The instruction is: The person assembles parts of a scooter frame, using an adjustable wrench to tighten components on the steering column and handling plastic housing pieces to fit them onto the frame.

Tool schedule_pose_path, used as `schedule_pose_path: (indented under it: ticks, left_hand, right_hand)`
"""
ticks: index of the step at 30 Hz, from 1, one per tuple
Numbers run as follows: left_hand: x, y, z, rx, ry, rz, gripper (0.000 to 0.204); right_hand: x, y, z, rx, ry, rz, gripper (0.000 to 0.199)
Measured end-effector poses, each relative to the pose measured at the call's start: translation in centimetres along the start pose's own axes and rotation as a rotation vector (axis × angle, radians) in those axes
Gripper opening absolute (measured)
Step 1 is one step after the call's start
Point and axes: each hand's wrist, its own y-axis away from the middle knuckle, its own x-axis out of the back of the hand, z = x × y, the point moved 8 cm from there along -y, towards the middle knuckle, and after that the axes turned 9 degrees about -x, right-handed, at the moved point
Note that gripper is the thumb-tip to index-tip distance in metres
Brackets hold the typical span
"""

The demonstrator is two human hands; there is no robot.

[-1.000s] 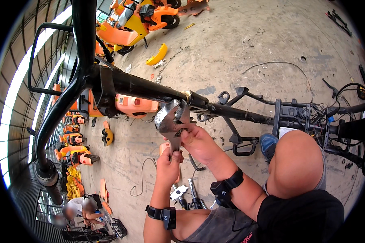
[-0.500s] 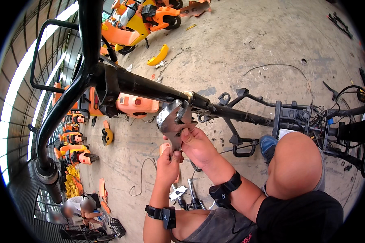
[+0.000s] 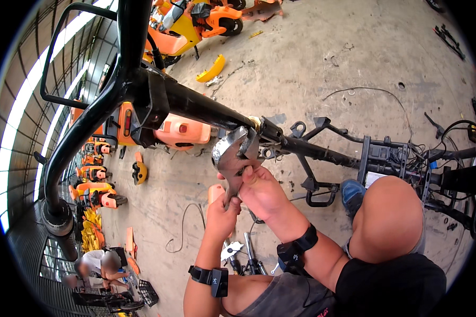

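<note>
A large silver adjustable wrench (image 3: 231,158) is held up in front of me, its broad jaws upward against or just in front of a black metal frame tube (image 3: 201,108). My left hand (image 3: 222,215) is closed around the wrench's handle, thumb along it. Just above, my right hand (image 3: 264,191) grips the wrench below its jaws, with the thumb near the adjusting screw. A pale brass-coloured ring (image 3: 256,122) shows on the tube beside the jaw tips. Whether the jaws touch the tube I cannot tell.
The black frame runs from a bent tube (image 3: 84,124) at left to a wired section (image 3: 383,156) at right. Orange and yellow scooters (image 3: 182,34) stand behind. Fork tubes (image 3: 252,252) lie near my lap. Another person (image 3: 98,264) crouches at lower left.
The frame tube, wrench and both hands appear slightly further right as the view shifts. Both hands keep their hold on the wrench.
</note>
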Motion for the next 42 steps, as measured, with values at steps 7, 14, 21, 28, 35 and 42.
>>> schedule_pose_path:
  ticks: [7,14,21,28,35,42]
  left_hand:
    - [0.7,1.1,0.6,-0.045,-0.031,0.082,0.042]
    - [1.5,1.4,1.9,-0.128,-0.195,0.141,0.044]
    - [0.5,1.6,1.7,-0.019,-0.154,0.102,0.043]
    - [0.3,1.3,1.1,-0.023,-0.1,0.047,0.044]
    - [0.8,0.7,3.3,-0.113,-0.025,0.136,0.042]
    - [1.4,0.4,2.5,-0.148,-0.125,0.182,0.044]
  right_hand:
    - [0.5,0.3,0.8,0.019,0.084,0.092,0.052]
    - [0.4,0.0,-0.4,0.027,0.238,0.071,0.06]
    - [0.6,-0.1,-0.4,0.064,0.24,0.062,0.056]
    - [0.3,-0.1,0.2,0.114,0.028,0.057,0.049]
    - [0.8,-0.6,0.7,0.086,0.007,0.067,0.05]
    - [0.9,-0.8,1.2,0.145,0.004,0.095,0.05]
